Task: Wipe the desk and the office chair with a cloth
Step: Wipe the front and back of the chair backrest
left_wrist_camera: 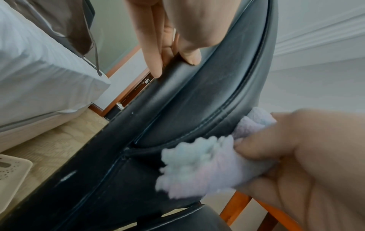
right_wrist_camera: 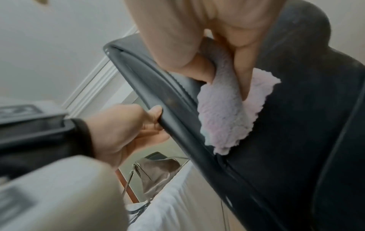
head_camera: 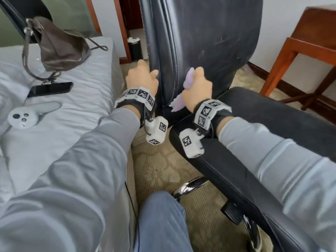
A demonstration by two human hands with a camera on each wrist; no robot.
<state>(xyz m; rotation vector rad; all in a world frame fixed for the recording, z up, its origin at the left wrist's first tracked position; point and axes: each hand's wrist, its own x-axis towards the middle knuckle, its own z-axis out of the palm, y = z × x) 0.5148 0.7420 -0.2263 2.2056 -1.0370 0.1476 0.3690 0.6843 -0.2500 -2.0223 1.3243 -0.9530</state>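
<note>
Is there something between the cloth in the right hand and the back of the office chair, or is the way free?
Nothing visible: the right hand already presses the cloth against the chair back.

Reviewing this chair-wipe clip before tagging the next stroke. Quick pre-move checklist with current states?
1. Cloth in the right hand: ok, fingers curl round it.
2. Cloth touching the chair backrest: ok, the right wrist view shows it pressed to the leather.
3. Chair steadied: ok, the left hand grips the backrest's left edge, thumb in front and fingers behind.
4. Path up the backrest free: ok, only bare leather with pale streaks above the cloth.
5. Phone and bag out of the way: ok, both lie on the bed, apart from the chair.
6. Desk already wiped: cannot tell.
</note>
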